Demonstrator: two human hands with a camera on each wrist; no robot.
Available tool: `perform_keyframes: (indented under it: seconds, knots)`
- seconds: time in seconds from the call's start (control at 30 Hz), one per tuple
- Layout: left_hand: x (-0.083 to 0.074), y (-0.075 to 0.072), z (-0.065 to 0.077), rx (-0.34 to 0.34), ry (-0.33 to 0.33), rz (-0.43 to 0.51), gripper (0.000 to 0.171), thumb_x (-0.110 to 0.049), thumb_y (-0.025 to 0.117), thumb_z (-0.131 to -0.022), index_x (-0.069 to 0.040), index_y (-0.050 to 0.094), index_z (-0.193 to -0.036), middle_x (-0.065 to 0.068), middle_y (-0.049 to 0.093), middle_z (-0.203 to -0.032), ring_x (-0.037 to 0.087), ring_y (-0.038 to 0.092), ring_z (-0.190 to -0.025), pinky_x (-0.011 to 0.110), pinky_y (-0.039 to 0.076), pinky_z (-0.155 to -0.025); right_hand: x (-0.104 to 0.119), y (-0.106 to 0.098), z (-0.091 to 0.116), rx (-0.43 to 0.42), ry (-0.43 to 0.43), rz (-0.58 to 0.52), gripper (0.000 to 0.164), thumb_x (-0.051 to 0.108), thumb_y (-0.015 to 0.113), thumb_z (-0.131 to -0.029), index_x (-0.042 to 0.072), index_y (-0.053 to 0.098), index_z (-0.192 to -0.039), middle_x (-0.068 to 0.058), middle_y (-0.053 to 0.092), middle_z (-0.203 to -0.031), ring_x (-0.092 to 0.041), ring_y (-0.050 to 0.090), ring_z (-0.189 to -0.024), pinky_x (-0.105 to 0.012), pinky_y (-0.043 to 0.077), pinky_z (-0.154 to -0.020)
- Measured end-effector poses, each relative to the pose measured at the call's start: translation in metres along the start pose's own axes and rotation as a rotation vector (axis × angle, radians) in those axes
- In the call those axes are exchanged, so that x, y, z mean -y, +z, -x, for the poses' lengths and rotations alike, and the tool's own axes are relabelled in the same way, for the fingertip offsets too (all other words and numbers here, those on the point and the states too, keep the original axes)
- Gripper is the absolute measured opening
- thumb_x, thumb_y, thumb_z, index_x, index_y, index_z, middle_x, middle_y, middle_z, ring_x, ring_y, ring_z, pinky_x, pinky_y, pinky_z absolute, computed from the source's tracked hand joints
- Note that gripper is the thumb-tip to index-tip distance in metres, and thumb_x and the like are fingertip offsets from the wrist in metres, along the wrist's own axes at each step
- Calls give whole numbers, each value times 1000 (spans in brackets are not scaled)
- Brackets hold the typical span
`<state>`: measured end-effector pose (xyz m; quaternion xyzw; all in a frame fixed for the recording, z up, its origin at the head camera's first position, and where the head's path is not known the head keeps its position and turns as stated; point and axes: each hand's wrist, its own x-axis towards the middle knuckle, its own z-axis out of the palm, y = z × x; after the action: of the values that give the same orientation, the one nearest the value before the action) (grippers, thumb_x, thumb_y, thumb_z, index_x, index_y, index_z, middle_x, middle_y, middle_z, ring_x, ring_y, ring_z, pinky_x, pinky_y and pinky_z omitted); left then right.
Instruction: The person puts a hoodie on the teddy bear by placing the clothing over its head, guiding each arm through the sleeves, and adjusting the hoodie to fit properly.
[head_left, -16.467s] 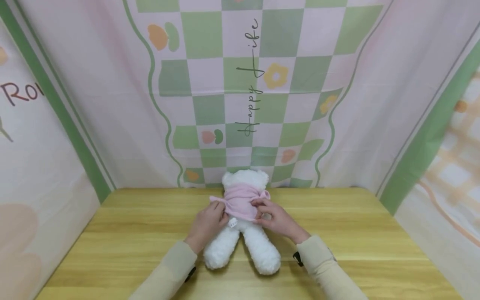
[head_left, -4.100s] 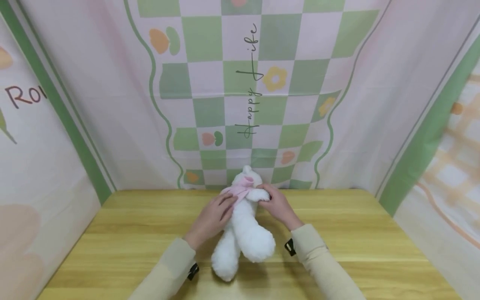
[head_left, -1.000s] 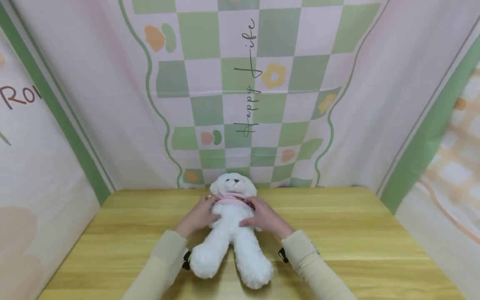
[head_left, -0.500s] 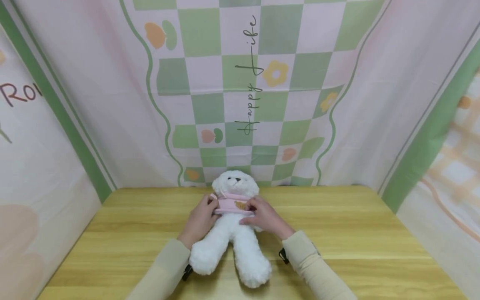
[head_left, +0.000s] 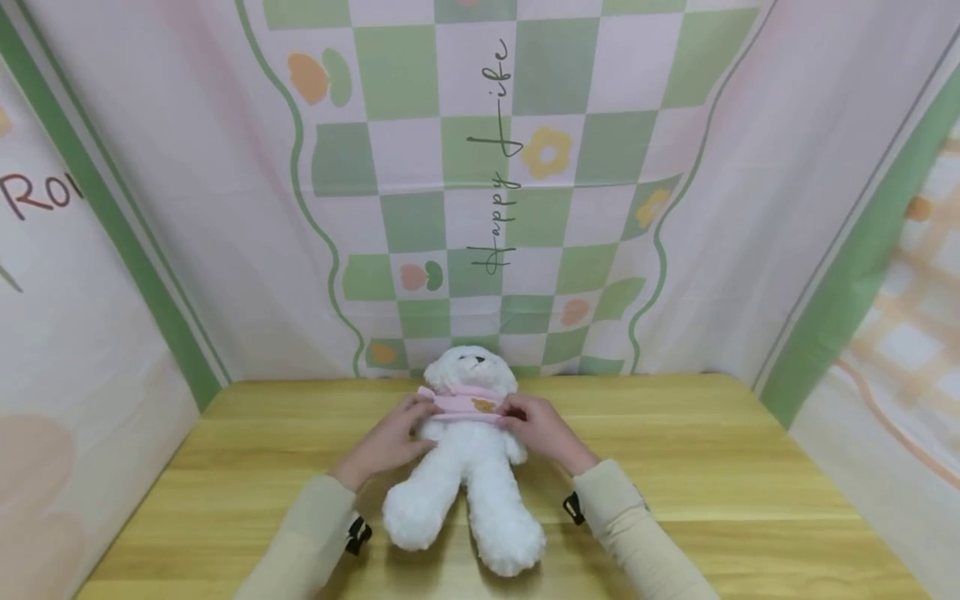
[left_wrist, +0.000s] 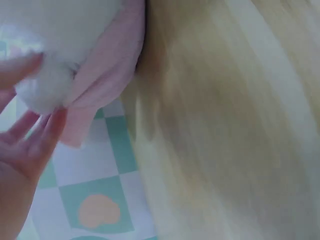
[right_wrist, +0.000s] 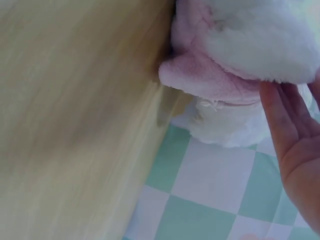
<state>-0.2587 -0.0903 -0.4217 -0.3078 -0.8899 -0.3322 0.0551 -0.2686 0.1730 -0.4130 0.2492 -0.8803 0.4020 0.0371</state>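
Observation:
A white plush teddy bear (head_left: 465, 454) lies face up on the wooden table, legs toward me and head by the back cloth. Its pink top (head_left: 453, 405), with a small brown print, sits bunched across the chest, leaving the belly bare. My left hand (head_left: 390, 437) is at the bear's left-hand side in the head view; the left wrist view has its thumb and fingers around a stubby white arm (left_wrist: 47, 87) beside the pink cloth. On the opposite side, my right hand (head_left: 546, 429) pinches the lower edge of the top; fur hides some of its fingertips in the right wrist view.
The wooden table (head_left: 675, 483) extends to both sides of the bear. A green-and-white checkered cloth (head_left: 487, 208) hangs right behind its far edge, with printed side cloths (head_left: 82, 333) at left and right. Black straps show at both wrists.
The bear has turned from back up, via its side, to face up. Since half a second ago, my left hand has shifted from the top's edge to the arm; my right stays at the hem.

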Motion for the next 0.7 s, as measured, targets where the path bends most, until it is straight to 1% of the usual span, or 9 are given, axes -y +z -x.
perform_keyframes:
  seconds: [0.07,0.13,0.2,0.27,0.33,0.4,0.5,0.6,0.7]
  knots:
    - [1,3,0,-48,23,-39,32,-3,69,-82,-4,59,-112,16,52,-120,24,57,-99,38,54,-85,0,1,1,3,-26,-9,6,11,63,-91,11,64,-85,-7,69,-92,-14,61,-84,-22,51,-73]
    - [0,7,0,-107,28,-76,27,0,70,-80,-6,59,-104,13,53,-114,22,58,-95,36,54,-84,-1,1,1,14,-53,0,6,12,62,-91,12,64,-85,-6,69,-93,-15,63,-86,-22,52,-74]
    - [-2,11,0,-161,18,-92,24,2,70,-79,-7,59,-98,12,53,-110,23,59,-95,37,55,-83,-2,2,2,38,-64,-3,5,13,62,-91,11,65,-87,-6,69,-94,-15,64,-87,-22,52,-75]
    - [-4,13,0,-204,2,-107,22,2,70,-79,-9,58,-93,11,53,-107,24,61,-92,38,56,-78,-2,1,3,66,-66,-21,4,13,63,-91,10,66,-91,-7,68,-96,-16,64,-89,-24,53,-78]
    - [-5,15,0,-233,-11,-132,20,1,70,-80,-10,57,-90,10,54,-106,24,62,-89,38,55,-74,-3,0,5,99,-59,-40,10,13,66,-89,7,65,-97,-9,67,-99,-17,63,-91,-25,54,-79]
    - [-5,16,0,-255,-15,-169,20,-1,71,-81,-12,57,-91,9,55,-106,24,63,-88,38,55,-71,-3,-2,6,127,-40,-55,19,14,69,-86,5,63,-102,-10,65,-101,-16,61,-92,-25,54,-79]
    - [-4,17,0,-275,4,-223,23,-4,71,-82,-12,63,-102,8,57,-108,24,64,-88,37,55,-69,-3,-5,8,149,-22,-57,27,14,73,-82,4,61,-105,-10,61,-101,-13,56,-89,-23,53,-75]
    - [-1,18,1,-286,49,-282,31,-6,72,-82,-14,66,-111,7,58,-110,22,65,-90,35,56,-69,-4,-5,9,159,-48,-46,22,10,72,-82,3,60,-99,-10,57,-98,-11,53,-87,-21,52,-73]
    - [0,19,1,-287,109,-355,32,-8,74,-80,-15,68,-110,7,59,-110,22,63,-94,35,56,-73,-6,-2,9,153,-85,-23,12,7,68,-83,3,60,-91,-9,55,-94,-10,53,-85,-20,51,-73]
